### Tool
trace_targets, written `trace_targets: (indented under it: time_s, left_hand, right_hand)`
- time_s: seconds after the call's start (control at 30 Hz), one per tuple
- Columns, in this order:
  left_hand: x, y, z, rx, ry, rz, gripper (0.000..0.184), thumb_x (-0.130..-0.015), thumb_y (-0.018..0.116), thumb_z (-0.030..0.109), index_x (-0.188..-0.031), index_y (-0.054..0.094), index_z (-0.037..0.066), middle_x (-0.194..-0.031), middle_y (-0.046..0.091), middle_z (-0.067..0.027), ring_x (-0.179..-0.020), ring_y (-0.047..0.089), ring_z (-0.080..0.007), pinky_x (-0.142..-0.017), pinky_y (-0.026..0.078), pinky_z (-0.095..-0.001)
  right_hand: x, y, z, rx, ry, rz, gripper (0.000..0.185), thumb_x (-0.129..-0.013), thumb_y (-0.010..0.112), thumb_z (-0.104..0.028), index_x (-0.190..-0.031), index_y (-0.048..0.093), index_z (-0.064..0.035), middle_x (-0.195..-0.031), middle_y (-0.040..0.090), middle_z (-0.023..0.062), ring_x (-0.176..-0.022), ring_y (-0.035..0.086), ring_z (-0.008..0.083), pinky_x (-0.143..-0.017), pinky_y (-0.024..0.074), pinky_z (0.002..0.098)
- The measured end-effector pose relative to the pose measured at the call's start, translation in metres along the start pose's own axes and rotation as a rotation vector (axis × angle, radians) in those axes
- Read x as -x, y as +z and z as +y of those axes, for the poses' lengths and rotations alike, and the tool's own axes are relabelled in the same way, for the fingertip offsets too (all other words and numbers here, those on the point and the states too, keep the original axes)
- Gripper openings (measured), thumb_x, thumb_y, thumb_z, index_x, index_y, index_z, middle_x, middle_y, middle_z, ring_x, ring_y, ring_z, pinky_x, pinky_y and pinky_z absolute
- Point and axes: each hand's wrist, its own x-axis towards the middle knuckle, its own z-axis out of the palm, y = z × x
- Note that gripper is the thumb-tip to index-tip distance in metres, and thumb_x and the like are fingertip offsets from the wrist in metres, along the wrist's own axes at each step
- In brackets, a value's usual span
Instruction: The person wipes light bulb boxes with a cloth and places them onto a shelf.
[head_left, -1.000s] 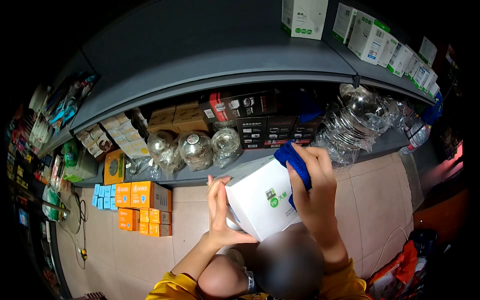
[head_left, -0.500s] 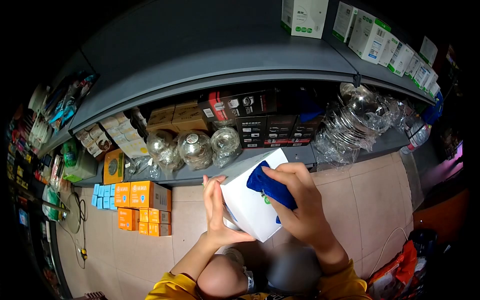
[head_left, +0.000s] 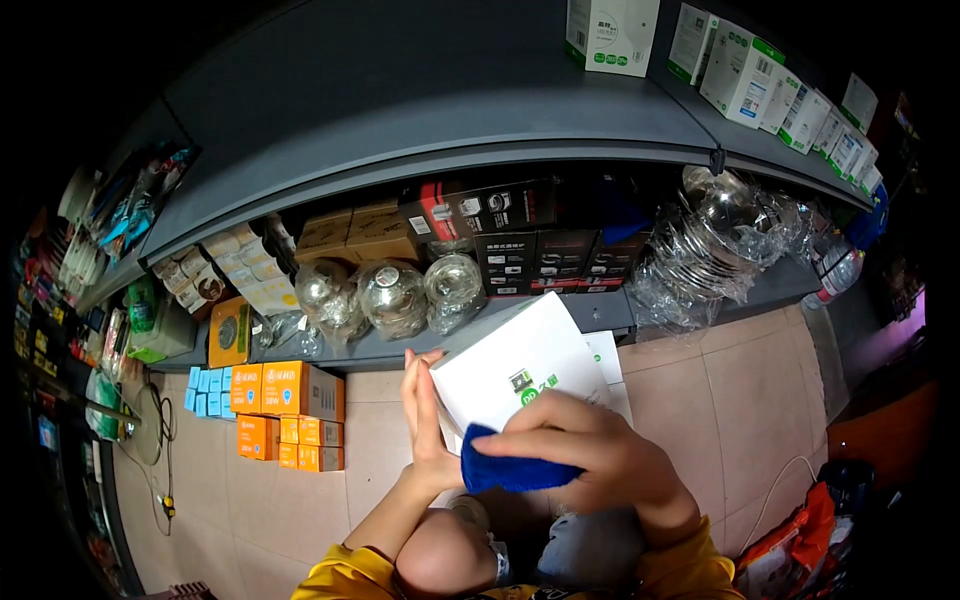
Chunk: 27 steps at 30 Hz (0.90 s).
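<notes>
A white box [head_left: 520, 355] with green print is held up over my lap, tilted. My left hand [head_left: 425, 425] grips it along its left side, the fingers up the edge and the thumb hidden. In my right hand [head_left: 590, 450] is a folded blue cloth [head_left: 515, 470], pinched by the fingers at the near lower edge of the box. Whether the cloth presses on the box there I cannot tell. Behind the box, a second white printed piece [head_left: 605, 360] shows in part at its right.
Orange boxes [head_left: 300, 390] and small light-blue boxes [head_left: 208, 392] are stacked on the tiled floor at left. The grey shelf [head_left: 420, 120] ahead bears white-green boxes [head_left: 740, 75]. Below it stand plastic-wrapped metal pieces [head_left: 392, 298] and black boxes [head_left: 505, 262]. A red bag [head_left: 795, 540] lies at right.
My right hand has drawn the blue cloth down toward me, from the box's upper face to its near lower edge. The green print is now uncovered, and the box has turned slightly.
</notes>
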Motion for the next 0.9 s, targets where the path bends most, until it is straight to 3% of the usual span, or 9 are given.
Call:
trace_targets:
  time_s: [0.17,0.3,0.33,0.43,0.5,0.67,0.9]
  left_hand:
    - [0.012,0.001,-0.008,0.05,-0.073,0.024,0.129,-0.046,0.082,0.051,-0.139,0.01,-0.004,-0.128,0.029,-0.0273,-0.118,0.035,-0.0386,-0.104,0.014,-0.0553]
    - [0.016,-0.002,-0.007,0.188,-0.223,0.028,0.138,-0.039,0.084,0.053,-0.138,0.008,-0.006,-0.131,0.025,-0.0268,-0.121,0.032,-0.0374,-0.102,0.023,-0.0491]
    - [0.017,-0.003,-0.007,0.191,-0.241,0.02,0.141,-0.037,0.085,0.053,-0.138,0.007,-0.008,-0.132,0.024,-0.0267,-0.122,0.031,-0.0371,-0.101,0.025,-0.0474]
    - [0.019,-0.005,-0.009,0.165,-0.26,-0.004,0.143,-0.035,0.086,0.053,-0.137,0.007,-0.009,-0.133,0.022,-0.0268,-0.123,0.03,-0.0369,-0.1,0.027,-0.0457]
    - [0.021,-0.003,-0.009,0.157,-0.272,-0.007,0.143,-0.035,0.086,0.053,-0.137,0.007,-0.009,-0.134,0.022,-0.027,-0.124,0.03,-0.0369,-0.1,0.027,-0.0455]
    - [0.014,-0.005,-0.003,0.187,-0.216,-0.058,0.141,-0.036,0.086,0.051,-0.137,0.008,-0.009,-0.134,0.022,-0.0262,-0.123,0.031,-0.0361,-0.1,0.028,-0.0442]
    - [0.011,-0.007,-0.001,0.232,-0.225,-0.05,0.14,-0.037,0.087,0.048,-0.137,0.008,-0.009,-0.134,0.023,-0.0231,-0.124,0.031,-0.032,-0.1,0.028,-0.0398]
  right_hand:
    - [0.004,-0.003,-0.01,-0.003,-0.001,-0.103,0.048,-0.054,0.068,0.007,-0.101,0.065,-0.0032,-0.086,0.057,0.0061,-0.072,0.056,0.0194,-0.064,0.0453,0.0302]
    - [0.008,-0.019,-0.023,-0.085,0.077,-0.044,0.033,-0.064,0.063,-0.009,-0.096,0.067,-0.0032,-0.081,0.059,0.0077,-0.071,0.057,0.0202,-0.064,0.0459,0.0291]
    - [0.015,-0.029,-0.018,-0.076,0.067,-0.052,0.045,-0.065,0.067,-0.001,-0.11,0.059,-0.0058,-0.095,0.055,0.0093,-0.083,0.056,0.0231,-0.072,0.0462,0.0324]
    - [0.012,-0.034,-0.009,0.062,0.055,0.403,0.035,-0.071,0.063,-0.001,-0.106,0.061,-0.003,-0.095,0.058,0.0127,-0.083,0.057,0.0225,-0.073,0.046,0.0306]
    - [0.002,-0.04,-0.001,0.25,0.075,0.477,0.029,-0.075,0.06,0.0,-0.104,0.061,-0.0006,-0.095,0.058,0.0137,-0.085,0.057,0.0224,-0.073,0.0456,0.0299]
    - [-0.017,-0.046,0.023,0.206,0.071,0.312,0.029,-0.075,0.057,0.002,-0.103,0.059,0.0033,-0.092,0.054,0.0108,-0.083,0.053,0.0193,-0.074,0.0433,0.0273]
    - [-0.006,-0.05,0.023,0.123,0.043,0.104,0.035,-0.067,0.058,0.009,-0.101,0.061,0.0007,-0.089,0.053,0.0099,-0.083,0.052,0.0214,-0.073,0.042,0.0281]
